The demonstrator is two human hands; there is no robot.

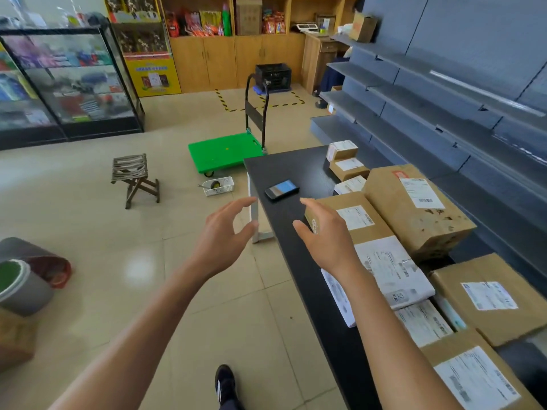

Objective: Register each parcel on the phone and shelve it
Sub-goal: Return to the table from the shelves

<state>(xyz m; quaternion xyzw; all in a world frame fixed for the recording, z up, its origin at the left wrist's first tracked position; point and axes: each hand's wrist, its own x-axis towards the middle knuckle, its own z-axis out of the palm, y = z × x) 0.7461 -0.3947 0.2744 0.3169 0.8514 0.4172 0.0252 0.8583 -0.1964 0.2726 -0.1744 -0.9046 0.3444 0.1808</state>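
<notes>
Shop floor, tiled; black table [296, 173] running along grey shelving [414, 93] at 2 o'clock. Phone [281, 189] lies screen-up on table at 12 o'clock, untouched. Parcels [414, 208] stacked along table from 1 to 4 o'clock (labels up). Left hand [225, 229] hovers off table edge, fingers [245, 202] spread and loosely curved, holding nothing. Right hand [325, 235] above brown box [355, 217], fingers likewise apart, empty. Step, likely: reach for phone or first parcel. Next move calls for grip on phone, then label lined up for scan.
</notes>
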